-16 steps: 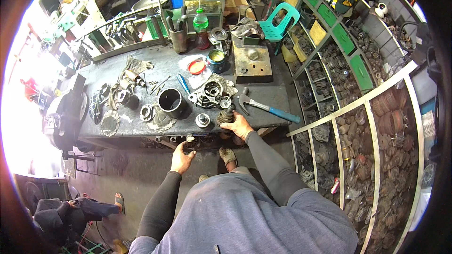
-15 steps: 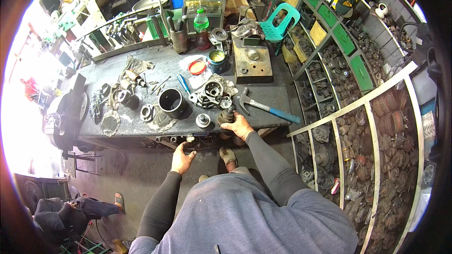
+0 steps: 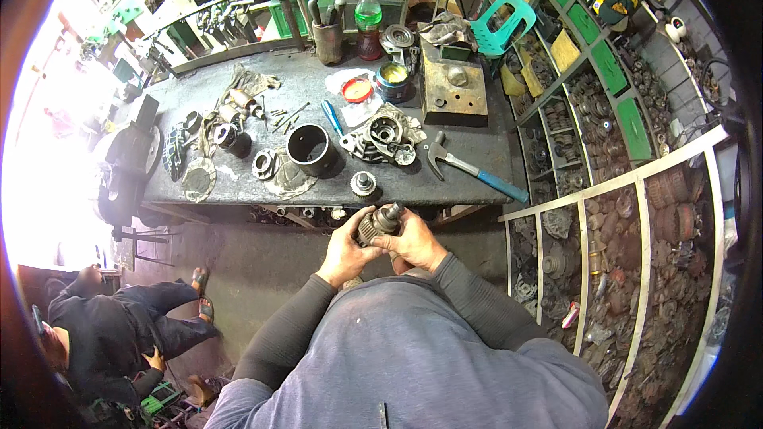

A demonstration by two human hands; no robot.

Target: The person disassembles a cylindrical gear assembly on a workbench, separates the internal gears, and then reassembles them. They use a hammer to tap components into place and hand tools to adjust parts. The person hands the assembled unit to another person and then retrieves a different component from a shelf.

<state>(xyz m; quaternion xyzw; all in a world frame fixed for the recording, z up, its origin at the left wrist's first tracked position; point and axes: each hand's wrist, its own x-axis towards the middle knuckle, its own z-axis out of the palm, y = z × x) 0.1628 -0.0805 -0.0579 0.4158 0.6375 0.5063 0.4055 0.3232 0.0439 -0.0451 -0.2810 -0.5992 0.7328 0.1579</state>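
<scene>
Just off the bench's front edge, a grey metal gear shaft [image 3: 377, 226] with a ribbed body and a narrow end is held in front of my body. My left hand [image 3: 342, 253] wraps its left side, and my right hand [image 3: 419, 243] closes on it from the right, thumbs near each other. Closest to them on the bench stands a small toothed gear [image 3: 363, 184]. Behind that are a hollow dark metal cylinder [image 3: 310, 151] and a cast metal housing [image 3: 385, 130] on a rag. A claw hammer [image 3: 478, 175] with a blue grip lies to the right.
The dark workbench [image 3: 262, 119] also carries a blue-handled screwdriver [image 3: 331, 116], an opened grease tub [image 3: 392, 79], a bottle of red liquid [image 3: 368, 25] and a metal box [image 3: 451, 91]. Parts shelves [image 3: 584, 270] line the right. A seated person [image 3: 111, 334] is at lower left.
My right hand has lifted the gear shaft off the bench and brought it toward me. My left hand has come over and taken hold too. The view has shifted, showing more of the seated person.
</scene>
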